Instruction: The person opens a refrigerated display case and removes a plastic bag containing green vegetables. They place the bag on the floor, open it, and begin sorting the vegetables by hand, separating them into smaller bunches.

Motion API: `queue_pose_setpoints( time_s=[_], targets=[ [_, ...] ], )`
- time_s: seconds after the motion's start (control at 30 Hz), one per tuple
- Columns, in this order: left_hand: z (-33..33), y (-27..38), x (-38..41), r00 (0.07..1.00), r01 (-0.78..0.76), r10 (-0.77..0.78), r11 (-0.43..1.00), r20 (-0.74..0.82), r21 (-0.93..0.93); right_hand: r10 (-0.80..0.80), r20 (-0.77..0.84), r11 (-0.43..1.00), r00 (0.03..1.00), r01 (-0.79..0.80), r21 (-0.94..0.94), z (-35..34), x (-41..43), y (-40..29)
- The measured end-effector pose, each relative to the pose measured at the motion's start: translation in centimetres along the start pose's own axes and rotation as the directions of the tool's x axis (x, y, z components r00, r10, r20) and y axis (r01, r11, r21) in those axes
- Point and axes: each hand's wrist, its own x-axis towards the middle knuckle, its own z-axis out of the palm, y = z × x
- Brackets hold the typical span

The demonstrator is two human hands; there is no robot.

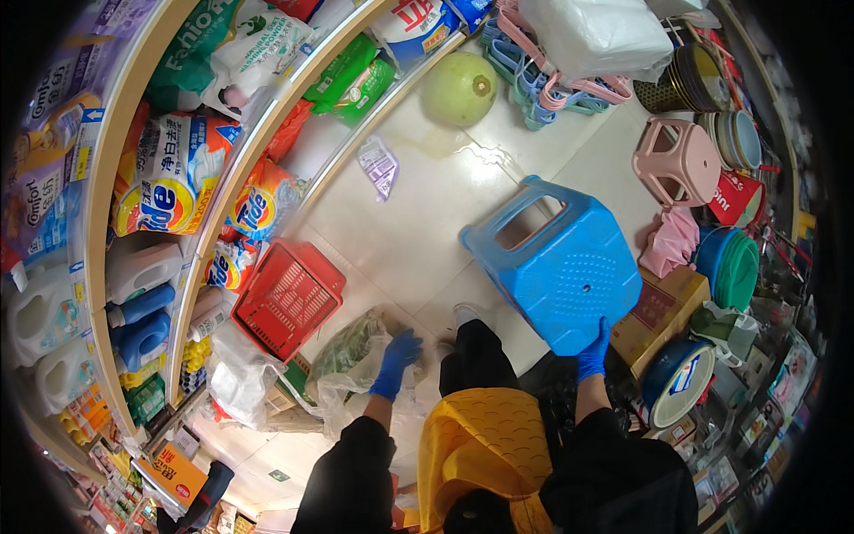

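Note:
My right hand (592, 356), in a blue glove, grips the edge of a blue plastic stool (567, 274). Its thumb lies on the dimpled seat, while the other fingers are hidden beneath. The stool is tilted, with its legs towards the upper left. My left hand (398, 364), gloved alike, is over the right side of a clear plastic bag of leafy greens (350, 344); its fingers are spread and nothing shows in them. Whether it touches the bag I cannot tell. A red plastic basket (290, 300) lies beyond the bag, by the shelf.
Shelves of detergent bags (167, 177) curve along the left. On the floor are a pale green melon (460, 89), a wet patch (437, 147), a purple packet (379, 167) and clothes hangers (560, 93). At right stand a pink stool (677, 162), a cardboard box (660, 320) and basins (734, 270).

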Motion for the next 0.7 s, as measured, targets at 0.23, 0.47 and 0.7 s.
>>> queue_pose_setpoints(
  time_s=[0.23,0.47,0.7],
  targets=[
    [-2.6,3.8,5.0,0.929,-0.219,0.359,0.727,-0.089,0.651,0.02,-0.009,0.995,1.0,-0.021,-0.094,10.6,2.7,-5.3],
    [2.3,15.3,23.3,0.726,0.063,0.664,0.194,-0.178,0.979,-0.194,-0.352,0.934,0.916,0.063,-0.352,15.6,5.4,-2.8],
    [5.3,25.4,39.4,0.447,0.406,0.891,-0.126,-0.076,0.905,-0.338,-0.361,0.916,0.869,0.217,-0.336,15.2,6.6,-1.3]
  ],
)
